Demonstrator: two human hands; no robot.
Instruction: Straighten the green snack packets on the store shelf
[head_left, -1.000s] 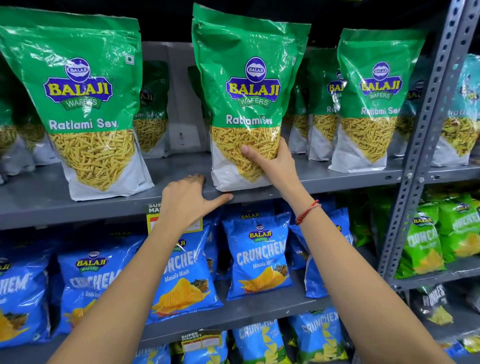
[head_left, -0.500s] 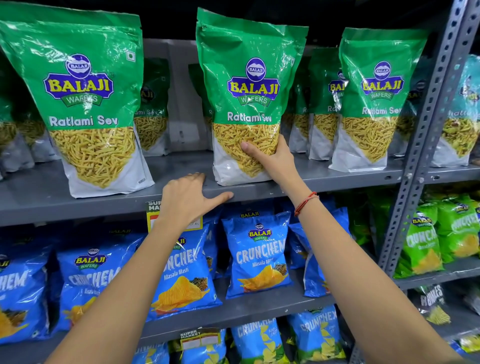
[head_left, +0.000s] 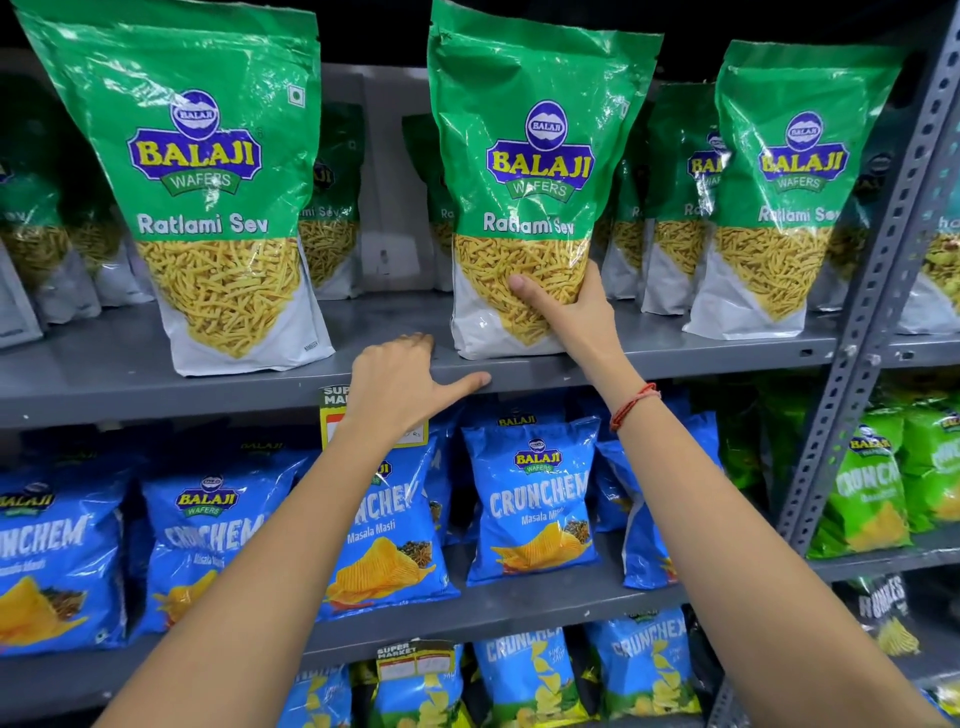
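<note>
Right hand (head_left: 569, 312) clamps the middle glossy green plastic snack packet (head_left: 530, 182) near the grey metal shelf (head_left: 156, 384) front edge; left hand (head_left: 410, 384), fingers spread, braces there. Squaring it comes next.

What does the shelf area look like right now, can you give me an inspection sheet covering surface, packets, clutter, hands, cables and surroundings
Surface: grey metal shelf, front edge bare between packets.
Job's things: middle green packet upright near the shelf's front edge; left green packet leaning left; right green packet upright; more green packets behind.
Clutter: price label on the shelf edge, partly hidden by the left wrist.
Grippers: right hand holds the middle packet's lower right corner; left hand rests on the shelf edge, holding nothing.
Cables: nothing seen.
Surroundings: blue chip bags below; perforated upright post at right.
</note>
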